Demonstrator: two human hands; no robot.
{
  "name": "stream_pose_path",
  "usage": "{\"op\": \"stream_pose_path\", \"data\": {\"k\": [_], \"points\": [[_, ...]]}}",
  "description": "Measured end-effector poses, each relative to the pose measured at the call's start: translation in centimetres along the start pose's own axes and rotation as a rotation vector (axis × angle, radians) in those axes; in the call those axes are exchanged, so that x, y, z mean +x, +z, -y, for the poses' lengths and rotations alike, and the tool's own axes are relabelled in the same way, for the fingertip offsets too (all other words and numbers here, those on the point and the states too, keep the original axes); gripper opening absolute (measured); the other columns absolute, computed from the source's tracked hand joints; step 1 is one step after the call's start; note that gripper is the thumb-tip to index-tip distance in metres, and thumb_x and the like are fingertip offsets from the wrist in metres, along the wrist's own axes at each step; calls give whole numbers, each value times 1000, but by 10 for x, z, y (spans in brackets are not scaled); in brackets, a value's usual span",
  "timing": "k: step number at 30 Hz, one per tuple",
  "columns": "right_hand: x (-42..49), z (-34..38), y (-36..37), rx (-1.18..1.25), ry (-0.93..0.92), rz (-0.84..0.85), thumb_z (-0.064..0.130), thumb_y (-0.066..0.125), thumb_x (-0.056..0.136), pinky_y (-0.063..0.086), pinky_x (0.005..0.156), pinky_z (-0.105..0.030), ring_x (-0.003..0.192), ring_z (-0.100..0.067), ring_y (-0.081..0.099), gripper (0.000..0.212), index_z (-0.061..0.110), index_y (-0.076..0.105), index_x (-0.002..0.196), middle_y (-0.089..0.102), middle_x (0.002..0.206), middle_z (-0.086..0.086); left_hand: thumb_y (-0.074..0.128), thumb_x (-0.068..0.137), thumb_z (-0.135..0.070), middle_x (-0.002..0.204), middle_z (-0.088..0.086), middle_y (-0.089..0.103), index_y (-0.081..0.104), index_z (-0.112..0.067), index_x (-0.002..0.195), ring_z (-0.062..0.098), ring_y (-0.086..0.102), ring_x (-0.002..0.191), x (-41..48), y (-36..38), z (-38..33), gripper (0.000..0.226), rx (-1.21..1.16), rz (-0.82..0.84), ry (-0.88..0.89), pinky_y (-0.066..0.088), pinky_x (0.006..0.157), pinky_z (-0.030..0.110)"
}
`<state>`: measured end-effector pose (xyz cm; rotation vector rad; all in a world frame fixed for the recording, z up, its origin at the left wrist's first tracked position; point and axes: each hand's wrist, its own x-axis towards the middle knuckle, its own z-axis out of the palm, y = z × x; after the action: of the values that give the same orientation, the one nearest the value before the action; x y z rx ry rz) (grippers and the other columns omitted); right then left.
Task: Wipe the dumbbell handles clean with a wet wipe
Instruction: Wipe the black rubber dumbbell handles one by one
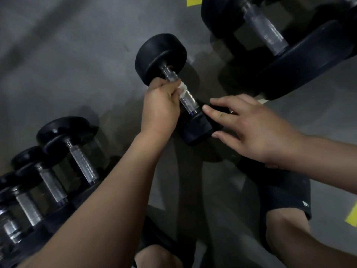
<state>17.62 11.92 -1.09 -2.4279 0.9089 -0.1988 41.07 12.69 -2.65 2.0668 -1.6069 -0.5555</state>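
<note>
A black dumbbell point(161, 59) lies on the grey floor point(77, 55) at the centre, one round head far, the other near. It is probably heavy, rigid and inclined to roll. Its knurled chrome handle point(189, 99) offers the surest hold, at the middle. The person's left grip point(160, 105) is clenched round a white wet wipe point(182, 89) wrapped on the handle's far part. The right grip point(258, 128) is released, fingers straight, resting on the near head. More dumbbells point(58, 171) sit near left.
</note>
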Motion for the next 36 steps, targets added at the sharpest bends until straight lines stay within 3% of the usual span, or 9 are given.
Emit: {"op": "stream_pose_path", "data": {"k": [4, 9, 17, 20, 22, 26, 28, 32, 36], "points": [[2, 6, 0, -20, -25, 4, 40, 61, 94, 50, 96, -47, 119, -31, 52, 59, 18, 51, 148, 51, 144, -8, 64, 96, -12, 109, 0, 62, 74, -11, 120, 12, 59, 98, -9, -4, -1, 26, -15, 98, 72, 34, 84, 0], [5, 12, 3, -39, -51, 0, 38, 61, 93, 51, 93, -47, 113, -32, 53, 57, 17, 53, 146, 53, 142, -9, 47, 97, -2, 120, 18, 61, 68, -6, 119, 33, 57, 106, 11, -10, 7, 30, 104, -13, -117, 32, 78, 16], [6, 7, 6, 4, -173, -3, 19, 57, 95, 53, 88, -46, 111, -31, 51, 51, 16, 54, 145, 51, 147, -4, 50, 96, 0, 122, 16, 60, 66, -6, 123, 28, 57, 103, -6, -10, 8, 31, 182, 92, 35, 37, 82, 21], [10, 3, 7, 20, -171, 12, 28, 60, 96, 51, 94, -45, 118, -30, 51, 53, 16, 51, 147, 50, 146, -5, 50, 103, -20, 91, -11, 64, 64, -17, 104, 4, 59, 79, 11, -10, 18, 14, 110, -22, -59, 48, 71, 29], [10, 1, 10, 44, -104, 30, 37, 57, 96, 47, 102, -45, 126, -29, 49, 61, 16, 44, 152, 47, 148, -7, 51, 104, -28, 78, -14, 59, 59, -22, 91, 6, 59, 70, 13, -8, 21, 16, 107, -87, -76, 46, 64, 31], [6, 3, 13, 59, -47, 51, 43, 47, 96, 41, 110, -39, 132, -30, 48, 65, 16, 37, 155, 41, 153, -7, 54, 103, -25, 97, -12, 58, 69, -11, 107, -3, 54, 82, -15, -4, 9, 22, 84, 57, 51, 36, 71, 8], [7, 5, 14, 32, -61, 51, 41, 49, 97, 42, 109, -40, 130, -31, 49, 64, 15, 38, 155, 41, 153, -8, 53, 102, -24, 109, -1, 59, 69, -9, 120, 2, 50, 91, -16, -8, 12, 28, 121, 91, 95, 34, 76, 9], [10, 11, 16, -41, -151, 69, 32, 55, 97, 47, 104, -46, 124, -34, 50, 61, 15, 40, 153, 42, 154, -10, 47, 95, -1, 128, 15, 56, 61, -12, 133, 29, 55, 110, 7, -17, 19, 41, 186, 84, -71, 37, 84, 23], [15, 18, 12, -7, -204, 100, 31, 57, 96, 48, 102, -40, 123, -29, 48, 59, 20, 44, 152, 43, 154, -2, 49, 94, 1, 131, 16, 55, 62, -11, 132, 29, 55, 111, -7, -17, 18, 42, 208, 126, -41, 34, 84, 21]]}}
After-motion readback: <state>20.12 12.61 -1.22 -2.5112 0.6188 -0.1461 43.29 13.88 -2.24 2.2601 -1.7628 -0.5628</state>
